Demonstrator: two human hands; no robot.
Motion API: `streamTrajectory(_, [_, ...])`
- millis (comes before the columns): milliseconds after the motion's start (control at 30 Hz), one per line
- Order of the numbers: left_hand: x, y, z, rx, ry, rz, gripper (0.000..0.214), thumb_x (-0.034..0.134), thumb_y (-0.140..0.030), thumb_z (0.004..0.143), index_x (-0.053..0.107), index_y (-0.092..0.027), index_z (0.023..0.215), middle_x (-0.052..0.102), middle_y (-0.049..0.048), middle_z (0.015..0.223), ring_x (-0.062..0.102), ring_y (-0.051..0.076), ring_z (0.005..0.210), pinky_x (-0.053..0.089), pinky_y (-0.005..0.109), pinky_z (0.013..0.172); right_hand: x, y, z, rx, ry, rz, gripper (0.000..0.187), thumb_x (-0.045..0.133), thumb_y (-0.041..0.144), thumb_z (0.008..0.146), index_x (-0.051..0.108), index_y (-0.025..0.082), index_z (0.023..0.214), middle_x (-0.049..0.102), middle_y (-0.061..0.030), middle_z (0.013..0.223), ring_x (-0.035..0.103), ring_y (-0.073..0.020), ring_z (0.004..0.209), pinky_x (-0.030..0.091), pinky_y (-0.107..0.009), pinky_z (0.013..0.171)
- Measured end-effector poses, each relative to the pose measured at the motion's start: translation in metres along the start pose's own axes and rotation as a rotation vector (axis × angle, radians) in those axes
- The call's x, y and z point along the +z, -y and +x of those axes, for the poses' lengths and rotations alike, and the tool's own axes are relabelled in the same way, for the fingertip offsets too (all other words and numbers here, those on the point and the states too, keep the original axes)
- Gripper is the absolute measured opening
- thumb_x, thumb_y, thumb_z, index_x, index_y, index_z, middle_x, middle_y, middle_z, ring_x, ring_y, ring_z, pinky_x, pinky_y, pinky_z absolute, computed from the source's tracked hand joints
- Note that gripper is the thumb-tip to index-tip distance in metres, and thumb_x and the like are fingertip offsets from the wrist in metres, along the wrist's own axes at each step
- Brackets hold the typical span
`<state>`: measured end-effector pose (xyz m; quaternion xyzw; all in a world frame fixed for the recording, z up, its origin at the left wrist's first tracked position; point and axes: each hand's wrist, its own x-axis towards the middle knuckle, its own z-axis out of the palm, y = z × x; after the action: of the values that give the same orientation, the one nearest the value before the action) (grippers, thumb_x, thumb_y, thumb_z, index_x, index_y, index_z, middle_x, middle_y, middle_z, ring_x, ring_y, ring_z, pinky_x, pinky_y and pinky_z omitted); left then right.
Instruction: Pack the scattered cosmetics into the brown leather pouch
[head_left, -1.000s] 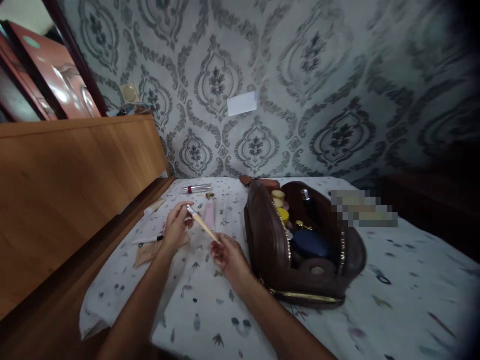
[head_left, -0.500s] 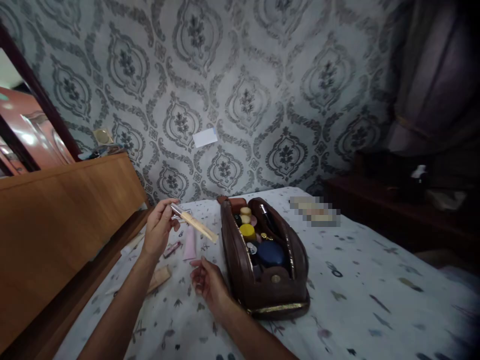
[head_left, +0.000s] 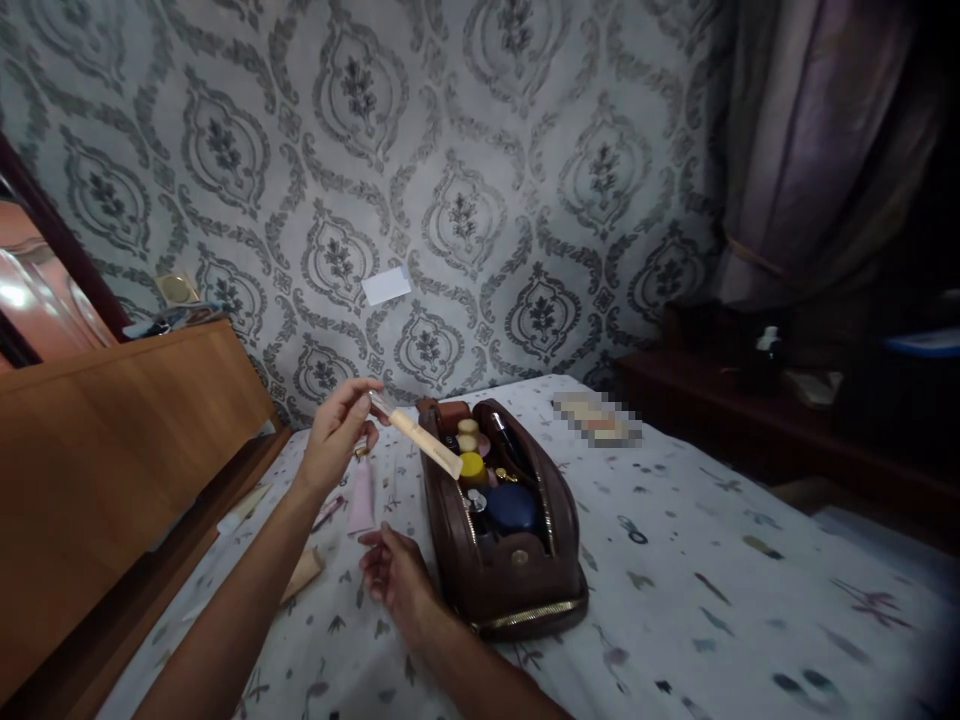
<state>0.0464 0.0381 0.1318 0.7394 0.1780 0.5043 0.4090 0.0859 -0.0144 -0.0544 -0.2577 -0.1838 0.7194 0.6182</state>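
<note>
Near its clear cap, a slim beige cosmetic tube (head_left: 426, 440) is pinched in my left hand (head_left: 335, 440). The tube slants down to the right, its flat end over the left edge of an open brown toiletry bag (head_left: 510, 598). Inside the bag are a yellow-lidded jar (head_left: 472, 468), a round dark blue case (head_left: 511, 508), a dark tube with a silver band (head_left: 505, 432) and several small containers. My right hand (head_left: 401, 575) hovers left of the bag, fingers loosely curled and apart, with nothing visible in it. A pink tube (head_left: 361, 498) lies just beyond it.
Beige packaging (head_left: 302, 573), a small pink item (head_left: 328, 513) and a pale tube (head_left: 241, 508) lie on the patterned bedsheet (head_left: 675, 610). A wooden headboard (head_left: 127, 430) bounds the left side. A dark cabinet (head_left: 697, 420) stands at right. A blurred-out item lies behind the bag.
My left hand has moved right with the beige tube, bringing the tube's end over the bag's edge. The camera has turned slightly right. My right hand keeps nearly the same pose.
</note>
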Motion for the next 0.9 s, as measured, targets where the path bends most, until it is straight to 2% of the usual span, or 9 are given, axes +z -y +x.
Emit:
streamTrajectory(200, [0.028,0.003,0.011,0.078,0.100,0.094,0.030,0.059,-0.040,0.087,0.061,-0.015,0.102,0.060,0.0032,0.078,0.059,0.014,0.070,0.046,0.020,0.052,0.003,0.001,0.001,0.035,-0.039,-0.001,0.040,0.066,0.055,0.073,0.064,0.014,0.074,0.057,0.0006,0.053,0.047,-0.0077,0.040,0.024,-0.020,0.041])
streamTrajectory(300, [0.045,0.006,0.013,0.074,0.159,0.201,0.027,0.054,-0.035,0.090,0.060,-0.015,0.107,0.063,0.0036,0.080,0.062,0.014,0.073,0.045,0.020,0.054,0.005,0.003,0.001,0.061,-0.063,0.005,0.039,0.065,0.052,0.076,0.064,0.014,0.072,0.056,0.0013,0.050,0.046,-0.0074,0.039,0.024,-0.019,0.040])
streamTrajectory(400, [0.061,0.006,0.013,0.068,0.205,0.338,0.023,0.049,-0.029,0.092,0.060,-0.016,0.108,0.066,0.0032,0.082,0.064,0.015,0.075,0.048,0.022,0.063,0.006,0.004,0.002,0.074,-0.082,-0.001,0.037,0.063,0.049,0.078,0.064,0.014,0.071,0.056,0.0011,0.049,0.046,-0.0075,0.037,0.022,-0.019,0.038])
streamTrajectory(533, [0.081,0.001,0.015,0.102,0.229,0.509,0.022,0.047,-0.026,0.091,0.063,-0.017,0.104,0.068,0.0026,0.084,0.064,0.015,0.075,0.049,0.025,0.073,0.005,0.001,0.006,0.081,-0.089,-0.005,0.035,0.064,0.048,0.077,0.060,0.015,0.067,0.056,0.0011,0.048,0.045,-0.0075,0.035,0.021,-0.019,0.036])
streamTrajectory(767, [0.103,0.004,0.024,0.073,0.245,0.704,0.022,0.047,-0.025,0.091,0.065,-0.019,0.101,0.064,-0.0016,0.068,0.061,0.016,0.069,0.045,0.025,0.072,0.003,-0.005,0.011,0.051,-0.072,-0.008,0.030,0.063,0.045,0.073,0.058,0.016,0.066,0.054,0.0023,0.047,0.045,-0.0078,0.035,0.022,-0.019,0.034])
streamTrajectory(900, [0.110,0.010,0.029,0.045,0.331,0.790,0.021,0.050,-0.023,0.090,0.067,-0.019,0.100,0.065,-0.0012,0.070,0.060,0.016,0.071,0.043,0.025,0.070,0.004,-0.003,0.008,0.048,-0.077,-0.012,0.028,0.064,0.044,0.069,0.056,0.016,0.066,0.055,0.0022,0.048,0.046,-0.0079,0.036,0.022,-0.019,0.034])
